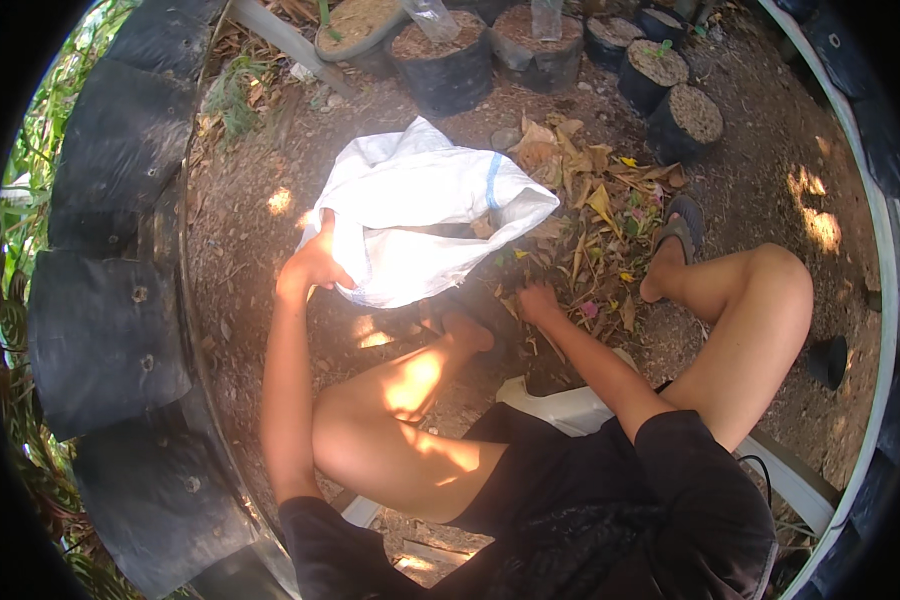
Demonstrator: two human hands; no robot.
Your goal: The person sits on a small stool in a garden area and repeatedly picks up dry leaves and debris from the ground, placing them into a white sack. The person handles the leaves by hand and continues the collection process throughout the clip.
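My left hand grips the near left edge of a white woven sack with a blue stripe. The sack lies on the soil in front of me, its mouth gaping toward the right. My right hand is low over the ground, just right of the sack and apart from it. Its fingers are curled, and what they hold, if anything, is hidden. Beside it spreads a heap of dry leaves, brown and yellow, with a few green bits and a pink petal.
Several black grow bags of soil stand at the back. Black plastic sheeting walls the left side. My sandalled foot rests by the leaves. A small black pot lies at right. Under me is a pale seat.
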